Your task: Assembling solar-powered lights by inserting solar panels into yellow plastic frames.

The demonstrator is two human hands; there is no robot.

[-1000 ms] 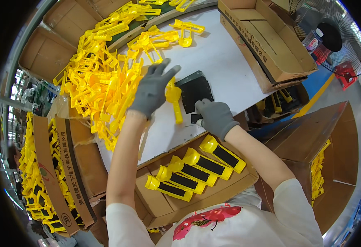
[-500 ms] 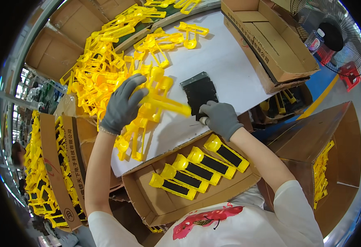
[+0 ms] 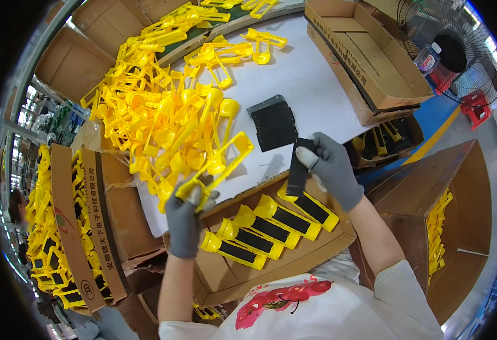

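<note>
My left hand (image 3: 187, 218), in a grey glove, is closed on a yellow plastic frame (image 3: 226, 161) with a rectangular opening, tilted up over the table's near edge. Between the thumb and fingers of my gloved right hand (image 3: 332, 170) hangs a black strip (image 3: 300, 167). A stack of black sheets (image 3: 275, 124) lies on the white table, just beyond that hand. Below both hands, a shallow cardboard box (image 3: 217, 280) holds several yellow frames with black strips set in them, such as the frame (image 3: 240, 253) at its left.
A heap of bare yellow frames (image 3: 146, 124) covers the table's left side. Cardboard trays (image 3: 373, 62) are stacked at the far right, near a fan (image 3: 452, 54). Boxes of yellow parts stand at left (image 3: 73, 226) and right (image 3: 458, 226).
My left hand has come down toward me from the heap with the yellow frame. My right hand has drawn a black strip off the stack and lifted it to the right.
</note>
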